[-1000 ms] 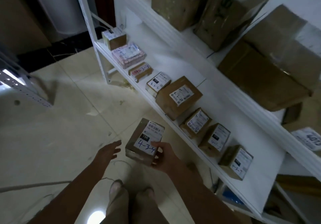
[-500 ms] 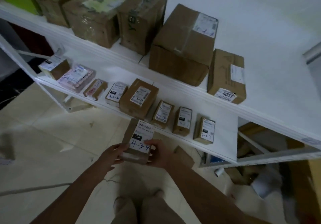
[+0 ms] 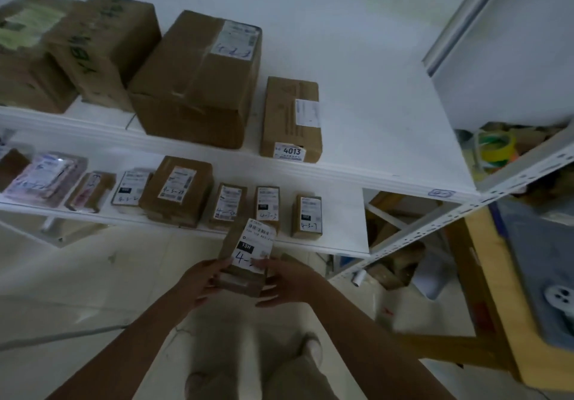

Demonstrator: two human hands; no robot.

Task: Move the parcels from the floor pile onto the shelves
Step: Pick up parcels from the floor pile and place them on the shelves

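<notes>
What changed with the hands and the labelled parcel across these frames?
The left hand, open and apart a second ago, closed onto the left side of the labelled parcel; it and the right hand now hold it together. The parcel was carried toward the front edge of the lower shelf. The right hand's grip and the shelved parcels stayed as they were.

Parcel (image 3: 248, 256) before lower shelf (image 3: 335, 241)

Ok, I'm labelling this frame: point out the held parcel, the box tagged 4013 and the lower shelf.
Held parcel (image 3: 256, 241): head view, white label.
Box tagged 4013 (image 3: 285, 114): head view, brown top face.
Lower shelf (image 3: 341, 222): head view, bare right end.
</notes>
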